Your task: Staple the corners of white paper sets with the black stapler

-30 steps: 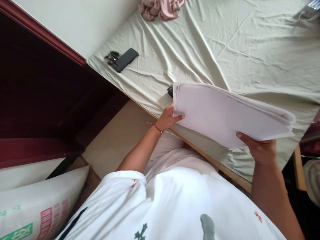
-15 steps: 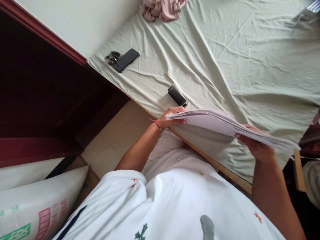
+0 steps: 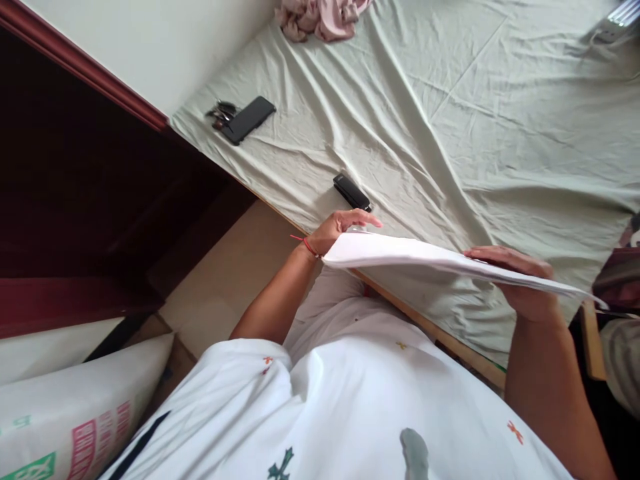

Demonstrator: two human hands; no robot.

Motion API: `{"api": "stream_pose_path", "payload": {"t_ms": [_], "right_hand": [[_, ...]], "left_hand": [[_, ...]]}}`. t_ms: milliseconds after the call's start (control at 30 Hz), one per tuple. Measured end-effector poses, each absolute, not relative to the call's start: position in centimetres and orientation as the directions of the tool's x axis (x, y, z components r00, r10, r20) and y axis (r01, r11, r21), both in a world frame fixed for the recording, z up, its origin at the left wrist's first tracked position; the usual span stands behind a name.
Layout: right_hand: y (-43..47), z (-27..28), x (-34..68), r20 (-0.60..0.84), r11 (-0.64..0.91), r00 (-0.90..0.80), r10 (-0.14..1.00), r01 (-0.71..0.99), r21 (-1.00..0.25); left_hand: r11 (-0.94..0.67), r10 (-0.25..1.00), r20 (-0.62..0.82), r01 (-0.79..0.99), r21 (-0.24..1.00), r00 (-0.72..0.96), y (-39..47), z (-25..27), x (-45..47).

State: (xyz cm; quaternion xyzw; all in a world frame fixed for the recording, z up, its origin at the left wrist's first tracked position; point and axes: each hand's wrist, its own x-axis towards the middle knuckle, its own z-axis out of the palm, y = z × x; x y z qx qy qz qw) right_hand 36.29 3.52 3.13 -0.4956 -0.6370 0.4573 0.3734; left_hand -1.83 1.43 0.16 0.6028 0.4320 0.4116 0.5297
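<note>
A stack of white paper sheets (image 3: 405, 252) spans the space between my hands, held just above the near edge of the bed. At its left end my left hand (image 3: 337, 229) grips the sheets, the index finger stretched along the far side and the thumb hidden. Toward the right end, my right hand (image 3: 523, 273) wraps the stack, its fingers on the far side and its palm below. Just beyond my left hand a black stapler (image 3: 352, 192) lies on the sheet.
A pale green bedsheet (image 3: 530, 147) covers the bed. Near the wall lie a black phone (image 3: 249, 120) and keys (image 3: 220, 115). Pink cloth (image 3: 325, 17) is bunched at the back, a power strip (image 3: 615, 27) sits far right. A printed white sack (image 3: 85, 407) stands at lower left.
The paper stack has tilted, so its white face now shows more toward me. My left index finger has lifted away from the sheets, and my right fingers have shifted over the far side.
</note>
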Motion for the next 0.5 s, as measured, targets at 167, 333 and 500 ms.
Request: {"api": "stream_pose_path", "payload": {"t_ms": [167,333,500], "right_hand": [[4.7,3.6,36.9,0.133,0.309,-0.493,0.86,0.295,-0.904],[5.1,3.4,37.2,0.13,0.308,-0.513,0.848,0.28,-0.909],[5.1,2.8,37.2,0.106,0.233,-0.428,0.898,0.256,-0.938]], "left_hand": [[0.003,0.957,-0.026,0.077,0.997,0.289,1.6,0.2,-1.5],[-0.07,0.95,0.018,0.153,0.986,0.312,1.7,0.0,-1.3],[-0.113,0.962,0.062,0.181,0.977,0.267,1.4,-0.2,-1.2]]}}
